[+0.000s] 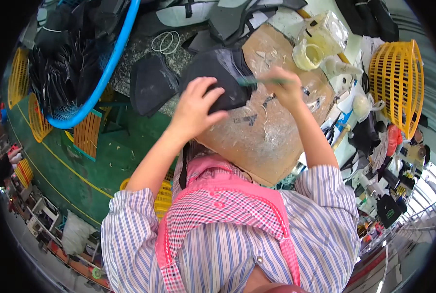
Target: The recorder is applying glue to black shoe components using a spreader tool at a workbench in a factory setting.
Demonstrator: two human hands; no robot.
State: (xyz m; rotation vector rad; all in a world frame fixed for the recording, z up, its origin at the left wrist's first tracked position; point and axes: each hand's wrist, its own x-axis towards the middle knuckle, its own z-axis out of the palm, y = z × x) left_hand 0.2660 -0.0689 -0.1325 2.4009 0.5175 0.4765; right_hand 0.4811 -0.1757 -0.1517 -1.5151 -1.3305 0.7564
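Note:
A stack of black fabric pieces (218,73) lies on the work surface in front of me. My left hand (198,105) rests on its near left part with the fingers spread, pressing it down. Over the stack's right edge, my right hand (285,88) is closed around a slim green brush (247,81). The brush is slightly blurred, and its tip points left onto the black material. Just left of the stack sits another pile of black pieces (152,84). To the right of my right hand, a cloudy, glue-crusted plastic pot (308,54) stands on the table.
Worn brown cardboard (257,146) covers the near work surface. A blue-rimmed basket (111,73) full of black pieces stands at left, a yellow basket (396,83) at right. White string loops (165,43) and grey-black cut pieces (227,22) lie at the back.

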